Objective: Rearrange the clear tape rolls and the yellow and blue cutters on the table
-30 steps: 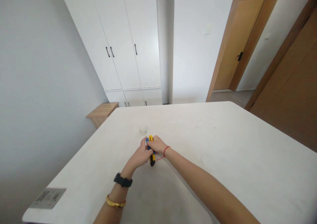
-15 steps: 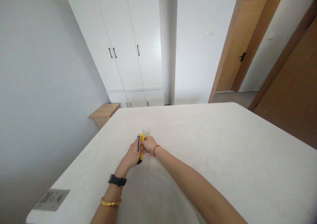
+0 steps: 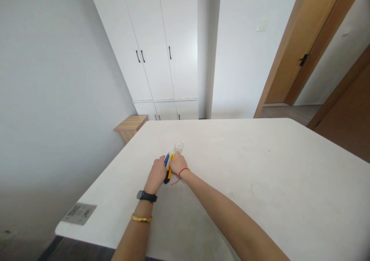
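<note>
Close together over the white table (image 3: 219,145), my two hands each have hold of a slim tool. My left hand (image 3: 157,171) is closed around a blue pen-like tool (image 3: 167,159) with a pale tip; most of its length is hidden by the fingers. In my right hand (image 3: 178,163) is a yellow utility knife (image 3: 169,171), pinched along its side, its black end pointing back toward me. Just beyond the right fingers lies a roll of clear tape (image 3: 178,147), flat on the tabletop.
A grey printed label (image 3: 79,213) is stuck at the table's near left corner. Behind the far edge stand a wooden cabinet (image 3: 131,122) and a white wardrobe (image 3: 170,72). To the right is a wooden door (image 3: 300,49).
The blue tool and the yellow knife, side by side and touching before, now show a gap between them. The whole view has shifted, so the table sits further right.
</note>
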`<action>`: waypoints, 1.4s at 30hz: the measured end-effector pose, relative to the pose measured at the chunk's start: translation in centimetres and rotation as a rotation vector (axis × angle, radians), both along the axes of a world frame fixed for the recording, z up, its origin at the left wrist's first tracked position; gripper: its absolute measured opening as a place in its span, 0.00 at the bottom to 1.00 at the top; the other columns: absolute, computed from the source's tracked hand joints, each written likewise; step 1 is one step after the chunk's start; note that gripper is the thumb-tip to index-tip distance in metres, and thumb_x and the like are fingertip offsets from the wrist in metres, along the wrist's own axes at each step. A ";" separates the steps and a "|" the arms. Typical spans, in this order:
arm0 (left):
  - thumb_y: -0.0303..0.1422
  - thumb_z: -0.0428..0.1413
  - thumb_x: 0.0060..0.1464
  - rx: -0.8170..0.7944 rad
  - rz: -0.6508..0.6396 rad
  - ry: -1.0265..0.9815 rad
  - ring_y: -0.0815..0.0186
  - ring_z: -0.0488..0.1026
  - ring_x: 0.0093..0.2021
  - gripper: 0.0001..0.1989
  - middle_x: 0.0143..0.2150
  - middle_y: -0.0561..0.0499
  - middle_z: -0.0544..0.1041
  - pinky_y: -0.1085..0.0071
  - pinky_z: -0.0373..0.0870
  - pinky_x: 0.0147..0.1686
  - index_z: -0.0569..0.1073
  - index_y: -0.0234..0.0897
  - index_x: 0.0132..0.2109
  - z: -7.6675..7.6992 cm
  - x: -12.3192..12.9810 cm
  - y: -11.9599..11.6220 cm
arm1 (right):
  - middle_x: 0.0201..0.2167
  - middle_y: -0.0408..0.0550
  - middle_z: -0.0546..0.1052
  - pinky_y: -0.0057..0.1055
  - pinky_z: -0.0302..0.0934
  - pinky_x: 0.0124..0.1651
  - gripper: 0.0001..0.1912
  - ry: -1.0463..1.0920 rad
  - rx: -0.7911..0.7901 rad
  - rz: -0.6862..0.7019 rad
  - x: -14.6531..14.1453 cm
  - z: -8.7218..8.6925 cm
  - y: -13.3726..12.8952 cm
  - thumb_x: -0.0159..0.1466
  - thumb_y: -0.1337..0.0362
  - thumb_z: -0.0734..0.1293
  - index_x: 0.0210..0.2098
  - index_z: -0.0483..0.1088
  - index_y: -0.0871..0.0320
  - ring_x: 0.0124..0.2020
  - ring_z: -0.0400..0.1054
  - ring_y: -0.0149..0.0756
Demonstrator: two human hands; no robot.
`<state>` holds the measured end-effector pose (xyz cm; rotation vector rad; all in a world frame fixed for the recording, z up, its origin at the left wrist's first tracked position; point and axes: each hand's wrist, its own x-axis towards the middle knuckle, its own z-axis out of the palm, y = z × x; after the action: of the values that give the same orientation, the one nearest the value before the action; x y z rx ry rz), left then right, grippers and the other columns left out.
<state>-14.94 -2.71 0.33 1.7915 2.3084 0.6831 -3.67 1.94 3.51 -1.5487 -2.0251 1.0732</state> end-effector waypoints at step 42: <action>0.32 0.62 0.44 0.027 -0.286 -0.113 0.52 0.57 0.65 0.44 0.65 0.33 0.60 0.60 0.54 0.62 0.53 0.26 0.66 2.8 2.7 5.9 | 0.49 0.51 0.74 0.32 0.62 0.52 0.22 0.322 0.364 0.062 5.1 -2.0 6.3 0.53 0.70 0.67 0.48 0.67 0.59 0.47 0.70 0.35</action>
<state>-12.28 3.22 3.09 1.9852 1.9285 0.7473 1.40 8.19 1.53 -1.0636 -1.9212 0.8508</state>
